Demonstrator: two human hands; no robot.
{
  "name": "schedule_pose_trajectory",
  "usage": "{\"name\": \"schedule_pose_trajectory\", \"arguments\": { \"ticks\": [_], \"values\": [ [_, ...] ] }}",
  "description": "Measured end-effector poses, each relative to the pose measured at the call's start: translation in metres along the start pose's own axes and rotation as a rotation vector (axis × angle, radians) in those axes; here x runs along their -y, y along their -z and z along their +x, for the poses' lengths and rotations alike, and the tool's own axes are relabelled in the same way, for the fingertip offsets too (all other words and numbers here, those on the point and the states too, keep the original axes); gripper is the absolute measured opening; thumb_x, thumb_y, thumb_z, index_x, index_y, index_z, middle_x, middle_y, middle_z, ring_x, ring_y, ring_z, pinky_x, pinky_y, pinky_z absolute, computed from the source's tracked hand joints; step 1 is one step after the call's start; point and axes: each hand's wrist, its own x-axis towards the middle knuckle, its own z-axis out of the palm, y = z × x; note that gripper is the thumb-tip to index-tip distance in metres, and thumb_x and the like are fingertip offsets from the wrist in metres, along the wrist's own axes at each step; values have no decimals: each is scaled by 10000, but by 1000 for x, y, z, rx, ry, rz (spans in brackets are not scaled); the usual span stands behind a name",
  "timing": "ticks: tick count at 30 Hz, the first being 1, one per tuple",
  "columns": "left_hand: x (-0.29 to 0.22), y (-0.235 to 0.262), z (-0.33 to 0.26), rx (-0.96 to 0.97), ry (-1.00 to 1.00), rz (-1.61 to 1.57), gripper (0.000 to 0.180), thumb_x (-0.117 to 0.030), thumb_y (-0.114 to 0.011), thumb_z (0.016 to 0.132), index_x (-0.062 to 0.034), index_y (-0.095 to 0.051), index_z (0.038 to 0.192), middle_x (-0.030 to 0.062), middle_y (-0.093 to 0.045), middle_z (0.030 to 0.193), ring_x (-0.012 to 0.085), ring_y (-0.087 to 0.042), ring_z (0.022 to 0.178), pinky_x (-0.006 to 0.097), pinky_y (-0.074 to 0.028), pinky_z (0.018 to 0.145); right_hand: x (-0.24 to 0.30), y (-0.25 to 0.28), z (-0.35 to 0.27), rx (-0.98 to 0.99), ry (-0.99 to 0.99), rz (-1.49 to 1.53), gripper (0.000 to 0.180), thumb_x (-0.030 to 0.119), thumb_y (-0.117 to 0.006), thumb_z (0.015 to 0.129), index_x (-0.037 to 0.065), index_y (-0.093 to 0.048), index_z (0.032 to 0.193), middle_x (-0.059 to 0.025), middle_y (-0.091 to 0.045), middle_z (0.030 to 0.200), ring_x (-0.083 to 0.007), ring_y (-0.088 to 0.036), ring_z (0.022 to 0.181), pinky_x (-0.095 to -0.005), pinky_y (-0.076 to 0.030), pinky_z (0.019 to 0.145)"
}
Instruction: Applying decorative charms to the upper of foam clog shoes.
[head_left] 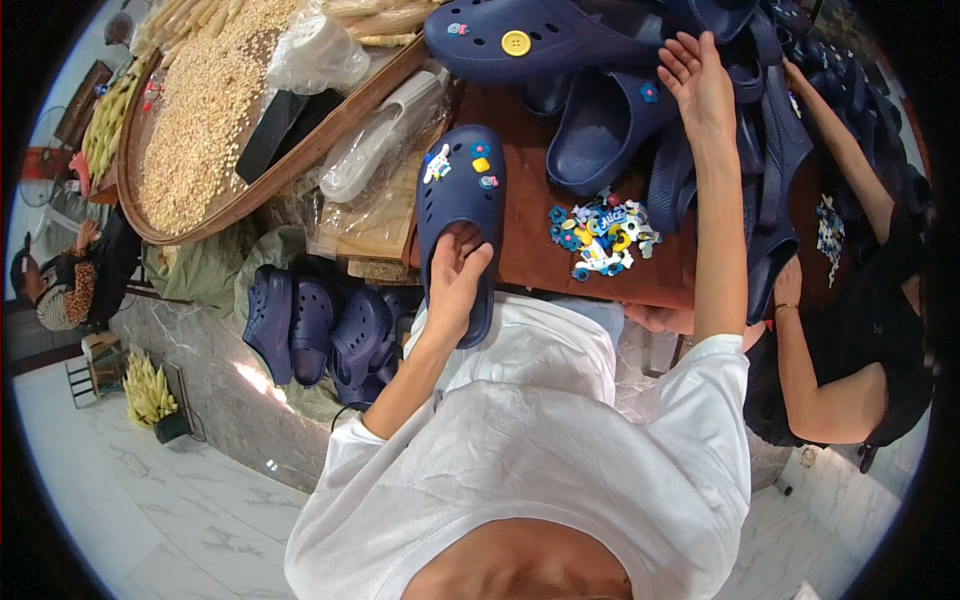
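Note:
My left hand [455,290] is closed on a navy clog [462,205], its fingers tucked inside the foot opening. The clog stands toe up above my lap. Near its toe sit several small charms, among them a white figure, a blue flower and a yellow piece. My right hand [697,90] is stretched out over a heap of navy clogs, fingers apart, with nothing visible in it. Below that hand lies a clog [605,135] with one blue flower charm. Left of it is a large clog [540,40] with a yellow button charm. Loose colourful charms [600,240] are piled on the brown tabletop [525,235].
A round woven tray [300,165] of pale kernels stands at the far left. Beside it lies a clear-wrapped pale shoe form [375,140]. More navy clogs [325,325] hang or stand low on the left. A co-worker in black [835,350] works close on my right.

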Motion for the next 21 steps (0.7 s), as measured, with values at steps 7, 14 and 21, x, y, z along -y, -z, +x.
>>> {"name": "schedule_pose_trajectory", "arguments": {
  "ticks": [7, 14, 21],
  "values": [
    [5, 5, 23, -35, 166, -235, 392, -145, -618, 876, 64, -508, 1190, 85, -560, 1167, 144, -520, 1094, 256, -356, 974, -13, -16, -116, 134, 159, -413, 158, 142, -529, 952, 19, -609, 1009, -23, -628, 873, -76, -577, 789, -218, -461, 688],
    [-13, -20, 24, -166, 119, -359, 347, -186, -644, 877, 50, -560, 1118, 72, -600, 1088, 129, -560, 966, 272, -435, 855, -74, 0, -179, 178, 315, -1154, 162, 15, -491, 883, -34, -591, 1001, -194, -594, 973, -385, -593, 895, -431, -473, 795],
    [-13, 1, 7, -88, 138, -266, 319, -157, -611, 877, 65, -580, 1105, 78, -629, 1053, 129, -586, 937, 260, -445, 851, -93, 7, -168, 179, 330, -1414, 233, -83, -500, 755, -73, -580, 973, -223, -582, 928, -390, -583, 899, -444, -481, 783]
  ]
}}
